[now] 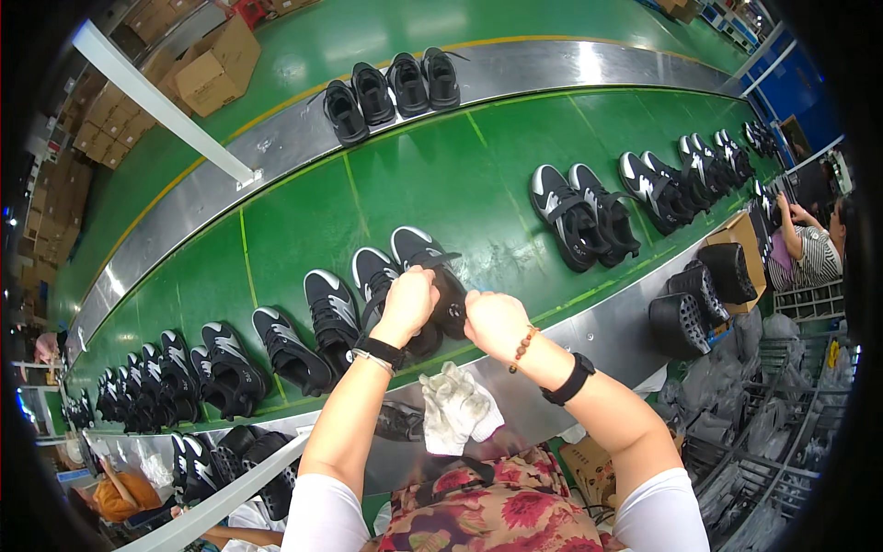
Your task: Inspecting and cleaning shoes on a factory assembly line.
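Note:
A black sneaker (416, 243) with a pale toe and a strap stands on the green belt in front of me, its toe pointing away. My left hand (409, 302) is closed at the left side of its opening, the fingertips hidden behind the knuckles. On the other side, my right hand (498, 324) is curled with thumb and forefinger against the heel end of the same sneaker. Its mate (372, 269) stands just left, partly covered by my left hand. White knit gloves (456, 407) lie below my wrists on the metal edge.
Rows of similar black sneakers (331, 308) line the belt to the left, and more pairs (566, 213) stand right. Several all-black shoes (391, 83) sit on the far metal rail (533, 60). Dark shoes (685, 313) lie on the near ledge at right. A co-worker (809, 244) works farther right.

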The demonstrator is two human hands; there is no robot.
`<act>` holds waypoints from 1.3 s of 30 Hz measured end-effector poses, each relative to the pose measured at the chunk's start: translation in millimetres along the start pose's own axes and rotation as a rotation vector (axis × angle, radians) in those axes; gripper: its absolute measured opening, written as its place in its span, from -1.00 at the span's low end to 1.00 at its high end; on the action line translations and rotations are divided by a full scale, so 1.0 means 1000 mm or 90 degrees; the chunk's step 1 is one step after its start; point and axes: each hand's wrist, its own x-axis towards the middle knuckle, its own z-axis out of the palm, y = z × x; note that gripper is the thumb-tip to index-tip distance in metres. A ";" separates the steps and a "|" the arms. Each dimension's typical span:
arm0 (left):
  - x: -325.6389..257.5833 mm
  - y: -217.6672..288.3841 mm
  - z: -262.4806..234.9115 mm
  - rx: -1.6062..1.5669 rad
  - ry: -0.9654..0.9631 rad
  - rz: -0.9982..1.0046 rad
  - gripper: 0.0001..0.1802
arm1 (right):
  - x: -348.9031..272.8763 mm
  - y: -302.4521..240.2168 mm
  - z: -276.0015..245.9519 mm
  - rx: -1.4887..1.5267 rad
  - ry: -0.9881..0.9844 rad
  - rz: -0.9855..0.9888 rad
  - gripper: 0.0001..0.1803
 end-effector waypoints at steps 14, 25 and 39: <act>-0.017 0.011 0.000 -0.019 0.129 -0.031 -0.85 | 0.037 0.020 0.060 0.192 0.189 0.030 -0.37; -0.045 0.022 0.012 0.010 0.165 0.013 -0.72 | 0.066 0.023 0.093 0.102 0.026 0.039 -0.54; -0.068 0.006 0.017 0.025 0.218 -0.088 -0.68 | 0.066 0.025 0.070 0.980 0.013 0.260 -0.86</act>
